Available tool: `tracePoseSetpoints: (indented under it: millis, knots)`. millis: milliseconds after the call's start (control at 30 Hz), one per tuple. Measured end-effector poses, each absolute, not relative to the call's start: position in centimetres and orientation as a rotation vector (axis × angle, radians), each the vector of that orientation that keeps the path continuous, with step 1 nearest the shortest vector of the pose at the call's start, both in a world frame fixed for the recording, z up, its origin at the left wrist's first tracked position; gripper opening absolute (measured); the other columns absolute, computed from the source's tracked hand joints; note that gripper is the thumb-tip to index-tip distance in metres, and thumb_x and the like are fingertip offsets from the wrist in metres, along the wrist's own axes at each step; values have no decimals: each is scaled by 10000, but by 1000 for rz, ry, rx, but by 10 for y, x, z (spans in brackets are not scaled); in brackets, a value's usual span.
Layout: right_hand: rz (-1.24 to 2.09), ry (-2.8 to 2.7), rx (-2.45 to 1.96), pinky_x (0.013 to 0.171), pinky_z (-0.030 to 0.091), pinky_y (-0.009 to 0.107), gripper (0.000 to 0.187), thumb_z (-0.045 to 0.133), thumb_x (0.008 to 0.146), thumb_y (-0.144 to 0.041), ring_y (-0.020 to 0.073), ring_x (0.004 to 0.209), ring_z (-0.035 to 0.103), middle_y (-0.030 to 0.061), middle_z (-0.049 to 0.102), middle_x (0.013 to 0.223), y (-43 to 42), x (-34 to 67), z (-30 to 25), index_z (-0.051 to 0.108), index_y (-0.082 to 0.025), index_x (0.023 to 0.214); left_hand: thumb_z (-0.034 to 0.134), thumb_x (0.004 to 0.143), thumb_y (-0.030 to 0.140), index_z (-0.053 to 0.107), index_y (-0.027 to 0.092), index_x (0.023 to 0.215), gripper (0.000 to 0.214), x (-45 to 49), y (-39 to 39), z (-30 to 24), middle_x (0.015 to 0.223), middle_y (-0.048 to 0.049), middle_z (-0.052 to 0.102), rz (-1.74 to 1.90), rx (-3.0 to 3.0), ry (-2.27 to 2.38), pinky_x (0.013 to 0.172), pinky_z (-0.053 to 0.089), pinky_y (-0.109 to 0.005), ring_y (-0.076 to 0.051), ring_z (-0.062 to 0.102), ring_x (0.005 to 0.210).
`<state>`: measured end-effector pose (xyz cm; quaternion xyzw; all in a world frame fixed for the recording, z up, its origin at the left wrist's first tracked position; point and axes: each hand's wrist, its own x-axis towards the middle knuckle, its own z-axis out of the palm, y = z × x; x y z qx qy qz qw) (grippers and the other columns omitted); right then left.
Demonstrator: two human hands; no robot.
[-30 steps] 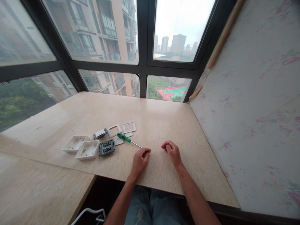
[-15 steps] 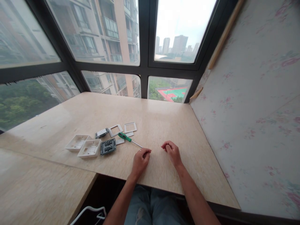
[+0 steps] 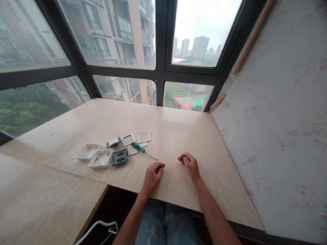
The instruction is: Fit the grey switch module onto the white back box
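Green screwdriver (image 3: pixel 139 147), just beyond left hand (image 3: pixel 153 175)

I can't see inside the left hand (image 3: pixel 154 175) or the right hand (image 3: pixel 189 166), because both are curled up. The green screwdriver (image 3: pixel 138 147) hides a bit of a white strip (image 3: pixel 144 144). The dark grey piece (image 3: pixel 120 157) looks too tiny to make out properly. A bent white bar (image 3: pixel 102 223) is cut off below.

Left hand (image 3: pixel 153 174) and right hand (image 3: pixel 190 166), 2 loosely curled hands apart, probably empty, forearms (image 3: pixel 213 211) angled inward
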<state>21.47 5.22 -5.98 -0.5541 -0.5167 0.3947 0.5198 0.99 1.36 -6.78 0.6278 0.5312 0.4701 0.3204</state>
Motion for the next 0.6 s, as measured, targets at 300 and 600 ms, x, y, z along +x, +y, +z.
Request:
tracePoseSetpoints:
  millis: [300,600]
  knots:
    - [938,-1245,-1346,665,501,315,219,499,760,-317,199,722,632,57,704,751,51,216,-59,686,-214,707,574,862,257,742,199,879,179,-12,-7,-61,846,-51,772,1309,1599,1399,709,591,-284,-184,732,773]
    - [972,-1227,-1382,688,523,336,206,560,730,-346,215,751,645,70,717,783,50,219,-62,709,-204,735,542,890,317,712,188,903,214,-94,-16,-53,876,-61,757,1613,1431,1992,740,583,-305,-198,712,795]
